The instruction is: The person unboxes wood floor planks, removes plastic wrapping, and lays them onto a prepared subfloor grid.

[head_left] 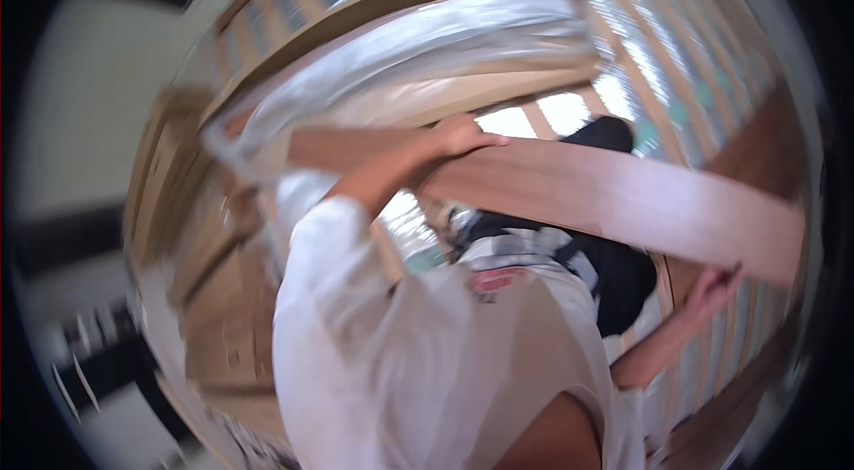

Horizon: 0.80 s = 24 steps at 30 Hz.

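Left hand (463,136): curling over the far edge of a long, pale-brown wooden plank (623,194), fingers wrapped down and seemingly clamped on it, though blurring softens the detail. Right hand (716,288): reaching up to the near edge of the same plank close to its right end, fingertips touching the wood; impossible to tell through the blur whether gripping or only propping from below.

Spanning from centre to far right, the plank, tilting down toward the right and hanging in the air between both hands, above a white short-sleeved shirt (427,354) filling the near middle.

Beyond the left hand: lying across the far side, a bundle of boards wrapped in clear shiny plastic (427,43). Behind and right of that: running in parallel rows, a frame of light wooden slats (658,70) with bright gaps between. Peeking past the plank's far edge: a dark rounded shape (614,134), too blurred to identify. Stacking up at the near left: flat brown cardboard boxes (222,328).

Judging how to handle this well: getting the right hand wrapped fully around the edge rather than only propping, spreading both grips well apart for balance, levelling the low right end, and swinging the long board slowly, watching the slats on the right and the wrapped bundle.
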Motion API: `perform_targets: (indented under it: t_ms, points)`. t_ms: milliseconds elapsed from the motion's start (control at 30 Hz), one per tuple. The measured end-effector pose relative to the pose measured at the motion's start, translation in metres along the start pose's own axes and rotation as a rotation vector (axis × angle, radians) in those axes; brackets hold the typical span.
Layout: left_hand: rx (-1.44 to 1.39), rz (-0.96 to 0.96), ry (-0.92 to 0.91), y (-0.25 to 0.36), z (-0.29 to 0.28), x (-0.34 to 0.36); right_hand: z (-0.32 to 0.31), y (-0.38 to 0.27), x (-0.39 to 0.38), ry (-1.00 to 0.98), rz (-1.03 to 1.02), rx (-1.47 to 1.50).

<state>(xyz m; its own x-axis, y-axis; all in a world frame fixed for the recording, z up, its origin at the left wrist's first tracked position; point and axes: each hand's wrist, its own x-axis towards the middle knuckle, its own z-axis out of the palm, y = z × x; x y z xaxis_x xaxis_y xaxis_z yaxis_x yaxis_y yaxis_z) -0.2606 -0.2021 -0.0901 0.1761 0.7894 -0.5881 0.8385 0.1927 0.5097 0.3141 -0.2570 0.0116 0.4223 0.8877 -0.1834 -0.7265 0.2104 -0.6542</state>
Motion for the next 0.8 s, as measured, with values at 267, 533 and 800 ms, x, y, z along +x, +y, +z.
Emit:
perform_targets:
  t_ms: [267, 533, 800]
  points:
    - [0.114, 0.217, 0.137, 0.250, 0.016, 0.029, 0.023, 0.108, -0.061, -0.186, 0.310, -0.014]
    - [0.127, 0.782, 0.055, 0.351, 0.085, 0.057, 0.007, 0.111, -0.086, 0.002, 0.135, 0.066]
    - [-0.077, 0.257, -0.388, 0.250, 0.000, 0.019, -0.079, 0.012, -0.003, 0.161, -0.028, 0.056]
